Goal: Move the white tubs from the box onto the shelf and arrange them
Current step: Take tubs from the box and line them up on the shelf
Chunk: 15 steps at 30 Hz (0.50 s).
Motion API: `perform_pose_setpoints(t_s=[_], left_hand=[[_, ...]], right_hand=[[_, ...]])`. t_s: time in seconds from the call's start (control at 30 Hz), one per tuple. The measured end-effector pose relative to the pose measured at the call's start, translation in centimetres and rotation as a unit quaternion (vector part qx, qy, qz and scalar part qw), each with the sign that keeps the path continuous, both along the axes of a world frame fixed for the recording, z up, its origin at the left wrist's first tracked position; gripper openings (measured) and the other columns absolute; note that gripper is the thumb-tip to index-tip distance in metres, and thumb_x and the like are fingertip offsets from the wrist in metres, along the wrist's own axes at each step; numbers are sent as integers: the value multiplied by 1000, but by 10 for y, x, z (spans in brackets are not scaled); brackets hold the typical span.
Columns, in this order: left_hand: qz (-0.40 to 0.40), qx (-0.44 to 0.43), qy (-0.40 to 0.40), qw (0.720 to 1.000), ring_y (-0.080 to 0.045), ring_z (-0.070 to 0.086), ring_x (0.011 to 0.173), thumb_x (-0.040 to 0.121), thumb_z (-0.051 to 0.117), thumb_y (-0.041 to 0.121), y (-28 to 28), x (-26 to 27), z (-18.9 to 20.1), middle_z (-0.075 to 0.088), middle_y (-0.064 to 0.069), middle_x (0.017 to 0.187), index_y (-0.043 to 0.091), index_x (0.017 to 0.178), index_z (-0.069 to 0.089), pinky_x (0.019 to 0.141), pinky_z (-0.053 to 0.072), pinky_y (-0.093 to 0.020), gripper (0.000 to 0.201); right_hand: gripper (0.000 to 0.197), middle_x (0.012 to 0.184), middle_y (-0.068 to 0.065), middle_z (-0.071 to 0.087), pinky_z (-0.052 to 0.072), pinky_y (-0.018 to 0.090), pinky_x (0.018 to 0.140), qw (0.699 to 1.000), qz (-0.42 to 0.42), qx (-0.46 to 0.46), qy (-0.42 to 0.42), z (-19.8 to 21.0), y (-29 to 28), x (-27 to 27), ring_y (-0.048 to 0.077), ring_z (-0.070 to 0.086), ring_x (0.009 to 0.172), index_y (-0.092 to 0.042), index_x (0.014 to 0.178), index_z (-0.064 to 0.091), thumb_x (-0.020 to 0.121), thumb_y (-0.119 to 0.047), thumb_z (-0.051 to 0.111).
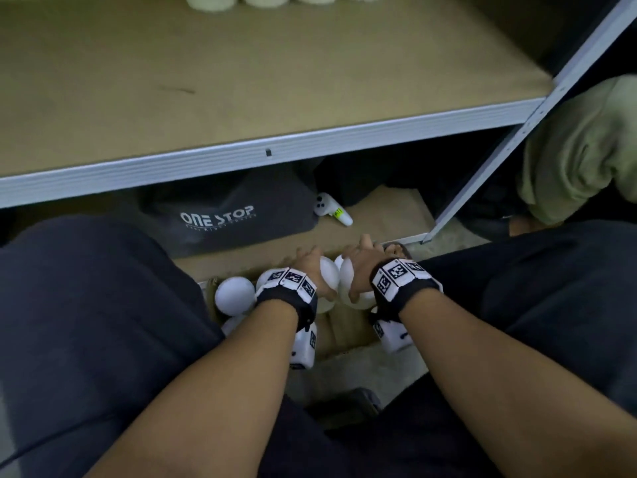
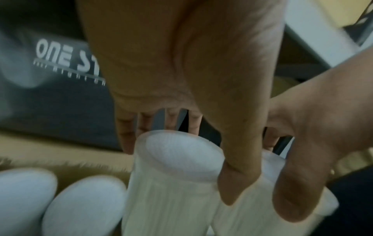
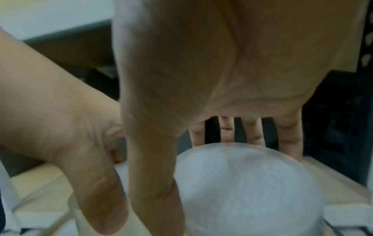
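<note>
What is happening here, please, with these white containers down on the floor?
A person is crouched in front of a shelf and reaches into a cardboard box on the floor. The left hand grips one white tub, and the right hand grips another tub, thumb on one side and fingers on the other. More tubs wait in the box, and a few already stand at the back of the shelf.

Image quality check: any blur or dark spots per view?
Head view: dim, dark under the shelf, box in shadow. Left wrist view: motion blur smears the tub in the left hand. Right wrist view: soft, right hand and its tub out of focus.
</note>
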<state>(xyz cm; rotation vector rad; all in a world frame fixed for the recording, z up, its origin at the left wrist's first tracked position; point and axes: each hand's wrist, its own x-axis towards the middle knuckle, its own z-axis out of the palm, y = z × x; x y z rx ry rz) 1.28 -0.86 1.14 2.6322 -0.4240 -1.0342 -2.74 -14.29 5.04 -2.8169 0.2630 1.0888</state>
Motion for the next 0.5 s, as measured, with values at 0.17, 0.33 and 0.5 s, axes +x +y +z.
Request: perform_pose_setpoints(t_s=[0.17, 0.33, 0.5], left_hand=[[21, -31, -78, 996, -37, 37, 122, 55, 81, 40, 12, 8, 65, 34, -5, 129, 29, 134, 35, 90, 46, -44, 92], [13, -62, -109, 992, -32, 36, 122, 56, 80, 40, 29, 16, 137, 36, -2, 128, 35, 136, 36, 87, 48, -45, 91], [17, -97, -164, 981, -30, 34, 126, 59, 79, 39, 48, 13, 202, 38, -3, 131, 35, 137, 37, 93, 45, -40, 88]], right_hand=[[97, 141, 9, 21, 40, 50, 101, 997, -10, -14, -81, 59, 10, 8, 36, 31, 130, -27, 140, 31, 59, -33, 84], [90, 131, 7, 28, 39, 49, 101, 985, -30, 12, -171, 126, 19, 7, 33, 35, 124, -26, 133, 35, 59, -32, 85], [86, 126, 4, 35, 38, 42, 93, 971, -31, 49, -232, 185, 27, 3, 30, 37, 121, -31, 127, 38, 56, -31, 86]])
